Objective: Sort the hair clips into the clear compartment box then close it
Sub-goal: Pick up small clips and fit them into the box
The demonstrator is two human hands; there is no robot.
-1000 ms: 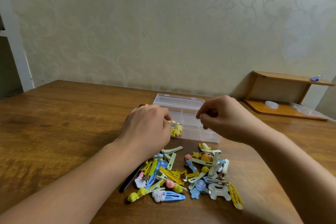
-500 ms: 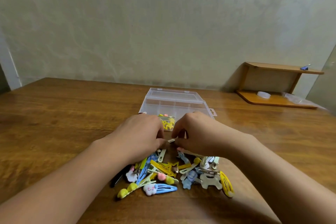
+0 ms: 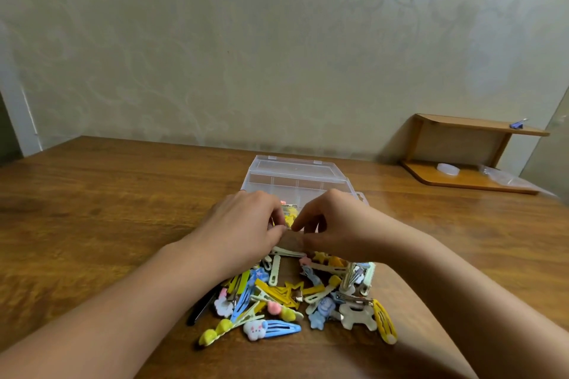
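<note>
Both hands hover above the pile of hair clips (image 3: 295,295), fingers curled: left hand (image 3: 246,224) and right hand (image 3: 335,224) fingertips almost meet; I cannot tell whether they pinch something.

A wooden table (image 3: 107,200) with a warm brown grain fills the lower part of the view, its far edge against a pale wall (image 3: 246,55) with a faint scroll pattern. At the table's far right corner stands a small wooden shelf (image 3: 468,128) of two levels. On its upper board lies a small blue binder clip (image 3: 518,124). On its lower board rest a round whitish disc (image 3: 448,168) and, just right of it, a clear plastic bag (image 3: 505,177). A white door frame (image 3: 21,120) shows beyond the far left corner.
</note>
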